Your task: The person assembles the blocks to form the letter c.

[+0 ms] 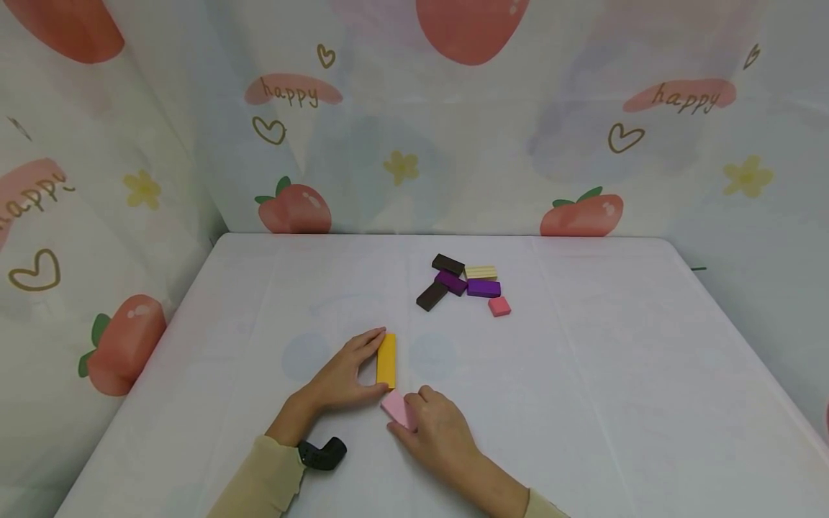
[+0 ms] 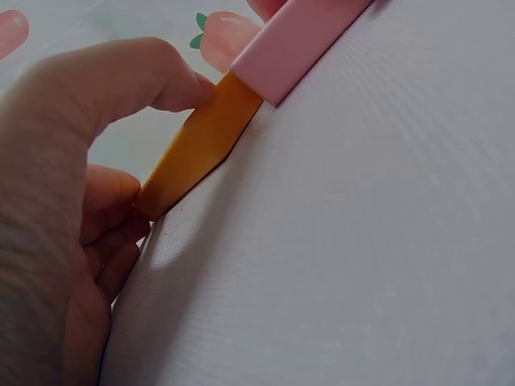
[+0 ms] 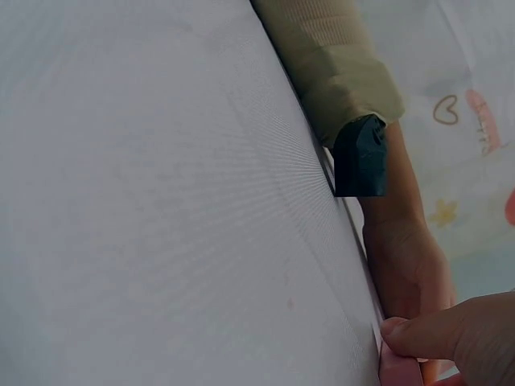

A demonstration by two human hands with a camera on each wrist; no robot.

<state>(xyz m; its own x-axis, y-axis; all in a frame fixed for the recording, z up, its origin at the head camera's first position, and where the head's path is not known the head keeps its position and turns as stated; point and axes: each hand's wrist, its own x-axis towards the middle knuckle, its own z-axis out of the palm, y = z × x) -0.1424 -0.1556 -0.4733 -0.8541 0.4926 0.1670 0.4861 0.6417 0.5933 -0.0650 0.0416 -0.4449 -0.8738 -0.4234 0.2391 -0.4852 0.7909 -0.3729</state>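
A yellow block (image 1: 386,361) lies lengthwise on the white table, pinched at its two ends between the thumb and fingers of my left hand (image 1: 346,374). Close to its near end is a pink block (image 1: 398,409), set at a slant. My right hand (image 1: 440,435) pinches this pink block between thumb and fingers. In the left wrist view the pink block (image 2: 302,44) meets the end of the yellow block (image 2: 197,149). The right wrist view shows my thumb on the pink block (image 3: 398,368); the yellow block is hidden there.
Farther back lies a loose group: dark brown blocks (image 1: 432,296), purple blocks (image 1: 483,288), a striped cream block (image 1: 481,273) and a small coral-pink block (image 1: 499,306). A black device (image 1: 322,454) sits at my left wrist. A printed curtain (image 1: 414,144) hangs behind the table (image 1: 583,403).
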